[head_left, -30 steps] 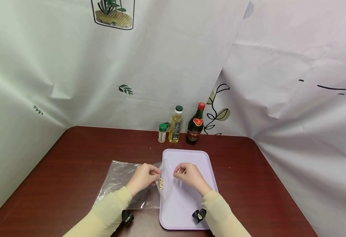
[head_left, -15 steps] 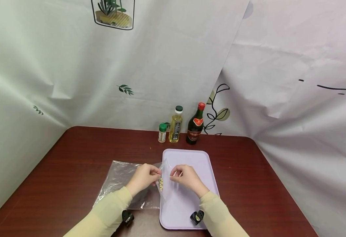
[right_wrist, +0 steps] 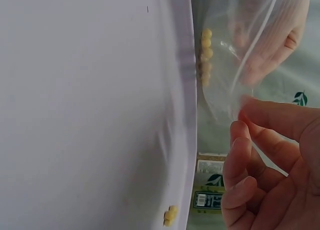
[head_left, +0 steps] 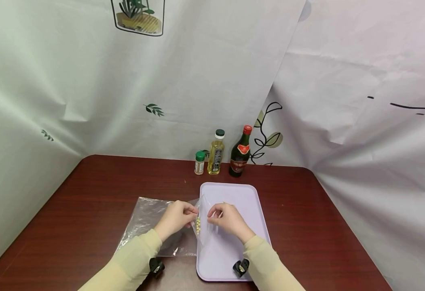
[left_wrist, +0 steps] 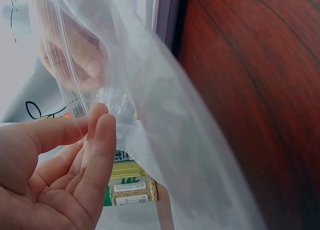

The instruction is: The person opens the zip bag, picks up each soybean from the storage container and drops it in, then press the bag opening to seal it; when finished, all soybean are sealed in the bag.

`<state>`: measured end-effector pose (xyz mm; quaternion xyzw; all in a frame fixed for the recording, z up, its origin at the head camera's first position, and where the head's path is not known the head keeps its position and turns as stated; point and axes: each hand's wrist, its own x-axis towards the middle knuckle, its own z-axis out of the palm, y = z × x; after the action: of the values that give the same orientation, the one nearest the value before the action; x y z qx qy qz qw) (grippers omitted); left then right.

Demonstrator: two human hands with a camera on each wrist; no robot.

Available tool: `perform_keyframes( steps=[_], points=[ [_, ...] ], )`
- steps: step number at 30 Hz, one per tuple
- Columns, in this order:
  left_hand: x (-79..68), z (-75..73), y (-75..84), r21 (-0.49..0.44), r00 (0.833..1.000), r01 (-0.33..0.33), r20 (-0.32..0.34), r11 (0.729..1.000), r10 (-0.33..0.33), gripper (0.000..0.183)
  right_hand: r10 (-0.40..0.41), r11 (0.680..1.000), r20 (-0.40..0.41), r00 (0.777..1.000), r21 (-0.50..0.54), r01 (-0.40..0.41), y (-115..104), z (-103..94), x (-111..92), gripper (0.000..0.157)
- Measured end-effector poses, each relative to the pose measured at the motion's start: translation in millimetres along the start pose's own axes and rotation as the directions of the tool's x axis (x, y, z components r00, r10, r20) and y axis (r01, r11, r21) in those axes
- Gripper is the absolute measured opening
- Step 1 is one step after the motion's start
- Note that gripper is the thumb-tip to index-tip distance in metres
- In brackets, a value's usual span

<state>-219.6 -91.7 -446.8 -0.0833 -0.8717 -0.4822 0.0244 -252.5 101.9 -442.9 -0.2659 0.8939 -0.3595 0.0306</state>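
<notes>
A clear zip bag (head_left: 206,226) stands tilted over the left edge of the lilac tray (head_left: 234,254). Small round yellow pieces (right_wrist: 206,52) lie in a row inside it. My left hand (head_left: 177,218) pinches the bag's edge near its ridged zip strip (left_wrist: 67,65). On the other side, my right hand (head_left: 227,218) has thumb and fingertip together at the bag's rim, pinching the film. A few loose yellow pieces (right_wrist: 170,216) sit on the tray by its rim. Under my left forearm lies a large flat sheet of clear plastic (head_left: 143,218).
Behind the tray stand a green-capped spice jar (head_left: 199,163), a bottle of yellow oil (head_left: 216,153) and a dark green bottle with a red cap (head_left: 239,155). The dark red wooden table (head_left: 85,202) meets a printed white cloth (head_left: 132,81) at the back.
My right hand has shifted slightly left, closer to the zip bag and my left hand. The left hand stays in place on the bag.
</notes>
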Motion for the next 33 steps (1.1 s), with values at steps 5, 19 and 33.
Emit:
perform_keyframes(
  steps=[5, 19, 33],
  points=[
    [-0.7, -0.7, -0.1, 0.007, 1.000, 0.006, 0.001, 1.000, -0.006, 0.007, 0.021, 1.000, -0.020, 1.000, 0.003, -0.021, 2, -2.9, -1, 0.004],
    [-1.2, -0.4, -0.9, 0.008, 1.000, 0.013, 0.000, 1.000, -0.013, 0.006, 0.087, 0.996, -0.082, 0.993, -0.022, -0.089, 26, -7.8, -1, 0.005],
    [-0.8, -0.2, -3.0, -0.003, 1.000, 0.012, -0.004, 1.000, -0.012, 0.006, 0.170, 0.984, -0.131, 0.977, -0.032, -0.176, 38, -12.7, 0, 0.006]
  ],
)
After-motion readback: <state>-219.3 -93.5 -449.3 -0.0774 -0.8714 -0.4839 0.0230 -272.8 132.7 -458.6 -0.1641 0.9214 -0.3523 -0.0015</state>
